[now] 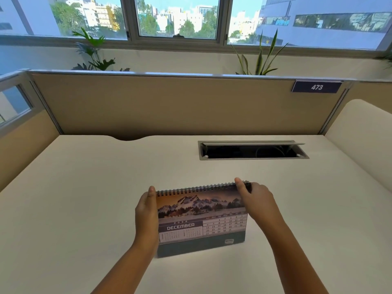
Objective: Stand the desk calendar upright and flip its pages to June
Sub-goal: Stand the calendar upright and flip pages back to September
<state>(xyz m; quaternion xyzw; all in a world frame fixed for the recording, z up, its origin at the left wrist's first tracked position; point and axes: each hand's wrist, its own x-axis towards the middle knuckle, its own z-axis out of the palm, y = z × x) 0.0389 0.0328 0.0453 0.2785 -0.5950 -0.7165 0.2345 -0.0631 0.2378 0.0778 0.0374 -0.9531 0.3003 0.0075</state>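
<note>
A spiral-bound desk calendar stands upright near the front middle of the white desk. Its facing page shows a snowy mountain picture and the word DECEMBER with a date grid. My left hand grips the calendar's left edge, thumb up near the wire binding. My right hand holds the top right corner at the spiral, thumb over the front of the page. The calendar's dark base rests on the desk.
An open cable hatch is set into the desk at the back right. A beige partition with a "473" sign walls the far edge. Plants and a window lie behind it. A curved divider bounds the right side.
</note>
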